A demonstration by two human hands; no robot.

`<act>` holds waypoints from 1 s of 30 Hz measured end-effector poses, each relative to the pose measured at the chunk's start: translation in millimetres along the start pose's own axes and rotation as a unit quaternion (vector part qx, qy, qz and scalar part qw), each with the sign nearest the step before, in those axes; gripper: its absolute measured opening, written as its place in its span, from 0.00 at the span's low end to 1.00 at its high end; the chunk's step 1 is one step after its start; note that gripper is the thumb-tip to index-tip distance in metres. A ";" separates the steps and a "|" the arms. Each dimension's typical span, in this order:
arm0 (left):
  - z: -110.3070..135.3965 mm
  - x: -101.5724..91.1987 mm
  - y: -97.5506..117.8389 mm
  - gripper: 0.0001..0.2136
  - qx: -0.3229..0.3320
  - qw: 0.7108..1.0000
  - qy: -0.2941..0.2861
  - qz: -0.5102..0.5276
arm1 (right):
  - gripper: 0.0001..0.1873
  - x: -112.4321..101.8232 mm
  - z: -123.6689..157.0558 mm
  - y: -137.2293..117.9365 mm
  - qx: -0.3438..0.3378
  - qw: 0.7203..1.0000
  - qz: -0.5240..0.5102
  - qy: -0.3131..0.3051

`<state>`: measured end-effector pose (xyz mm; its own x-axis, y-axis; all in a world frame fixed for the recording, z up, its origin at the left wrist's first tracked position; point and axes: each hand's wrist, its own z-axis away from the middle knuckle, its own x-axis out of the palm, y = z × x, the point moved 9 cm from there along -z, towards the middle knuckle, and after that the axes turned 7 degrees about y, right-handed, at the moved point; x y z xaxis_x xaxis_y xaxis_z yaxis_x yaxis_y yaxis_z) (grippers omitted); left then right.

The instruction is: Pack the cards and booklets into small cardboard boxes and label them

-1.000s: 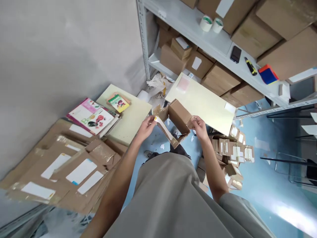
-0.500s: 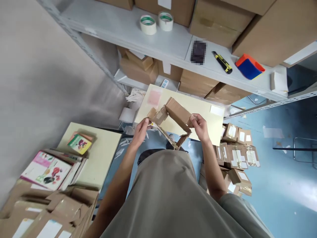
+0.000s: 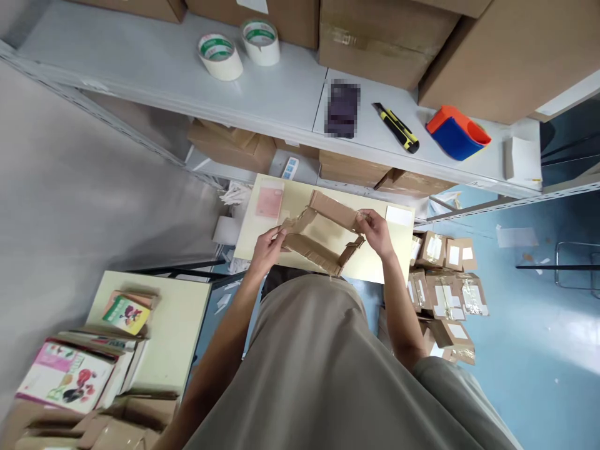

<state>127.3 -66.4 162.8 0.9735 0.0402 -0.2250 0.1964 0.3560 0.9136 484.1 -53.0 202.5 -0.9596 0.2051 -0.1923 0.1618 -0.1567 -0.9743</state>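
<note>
Between my hands is a torn cardboard frame (image 3: 334, 208), brown, with ragged edges and an open middle through which the tabletop shows. My left hand (image 3: 269, 250) pinches its left corner. At the right corner, my right hand (image 3: 376, 232) grips it between thumb and fingers. The frame is held above the near part of a pale yellow table (image 3: 248, 234). On that table, a pink sheet (image 3: 270, 200) lies left of the frame and a white paper (image 3: 399, 215) lies to the right.
A grey shelf (image 3: 285, 94) crosses ahead, bearing two tape rolls (image 3: 220, 57), a box cutter (image 3: 397, 128), a red-and-blue holder (image 3: 458, 132) and large boxes (image 3: 375, 44). Taped cartons (image 3: 445, 294) are piled on the floor at right. A side table (image 3: 180, 300) at left carries books (image 3: 75, 375).
The cardboard frame has tilted so its near side now shows more of its inner face. Both hands still hold it. My view has shifted, bringing the shelf nearer.
</note>
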 end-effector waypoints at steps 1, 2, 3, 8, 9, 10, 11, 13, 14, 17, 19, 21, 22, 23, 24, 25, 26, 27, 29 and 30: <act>-1.4 -0.3 -3.0 0.33 -0.005 1.000 0.002 0.000 | 0.37 -1.1 -6.9 2.8 -0.004 1.000 0.010 -0.002; -2.4 -0.3 -6.2 0.32 -0.010 1.000 0.006 -0.001 | 0.36 -1.6 -13.7 5.7 -0.008 1.000 0.019 -0.005; -3.1 0.4 -9.6 0.31 -0.014 1.000 0.009 -0.004 | 0.36 -1.4 -20.3 8.8 -0.011 1.000 0.027 -0.008; -5.1 13.8 -25.8 0.28 -0.037 0.999 0.024 -0.008 | 0.36 4.9 -48.3 27.4 -0.021 0.998 0.064 -0.018; -5.7 17.2 -28.5 0.28 -0.042 0.999 0.027 -0.005 | 0.36 5.2 -52.1 32.1 -0.019 0.997 0.075 -0.015; -6.4 20.6 -31.2 0.27 -0.049 0.998 0.030 -0.003 | 0.37 4.6 -54.8 36.8 -0.017 0.996 0.087 -0.007; -7.3 24.0 -33.8 0.27 -0.057 0.998 0.032 0.000 | 0.38 2.8 -56.4 41.5 -0.014 0.995 0.098 0.003; -9.6 30.3 -37.7 0.27 -0.066 0.997 0.028 0.005 | 0.41 -3.9 -55.8 50.4 -0.010 0.993 0.110 0.029; -11.0 32.9 -38.5 0.27 -0.066 0.998 0.024 0.007 | 0.43 -8.6 -53.4 54.7 -0.008 0.993 0.109 0.043; -15.0 37.1 -35.6 0.29 -0.039 0.999 0.010 -0.003 | 0.50 -27.7 -38.2 68.1 0.001 0.992 0.091 0.086; -16.8 37.0 -29.3 0.30 -0.003 1.000 0.003 -0.031 | 0.53 -41.8 -22.3 79.2 0.023 0.990 0.087 0.110; -17.2 36.1 -19.8 0.29 0.044 0.996 -0.001 -0.072 | 0.55 -50.4 -3.7 92.0 0.062 0.988 0.084 0.113; -16.7 35.6 -14.1 0.29 0.069 0.993 0.001 -0.093 | 0.55 -51.1 6.0 98.4 0.087 0.988 0.078 0.102; -15.8 35.4 -8.3 0.29 0.095 0.989 0.004 -0.112 | 0.54 -49.1 15.4 104.2 0.112 0.988 0.066 0.086; -14.4 36.0 -3.0 0.28 0.116 0.986 0.007 -0.123 | 0.53 -44.8 24.4 108.4 0.133 0.988 0.049 0.065; -12.7 37.3 1.4 0.29 0.132 0.983 0.007 -0.125 | 0.52 -38.9 32.3 110.6 0.148 0.988 0.027 0.043; -10.7 39.7 4.3 0.29 0.140 0.983 0.004 -0.119 | 0.51 -32.6 39.1 110.7 0.157 0.987 0.004 0.024; -8.4 43.3 5.6 0.30 0.138 0.985 -0.006 -0.106 | 0.50 -26.8 44.3 109.0 0.159 0.987 -0.016 0.011; -3.0 52.9 4.7 0.33 0.117 0.990 -0.038 -0.071 | 0.49 -19.1 50.6 102.3 0.148 0.988 -0.037 0.002; 0.2 57.3 4.3 0.34 0.107 0.991 -0.051 -0.057 | 0.49 -17.4 52.1 98.3 0.138 0.990 -0.037 0.005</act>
<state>183.9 -62.7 153.9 0.9482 -0.0869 -0.3055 0.3155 0.1462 0.9376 504.7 -122.3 116.2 -0.9640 0.2353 -0.1237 0.0203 -0.3988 -0.9168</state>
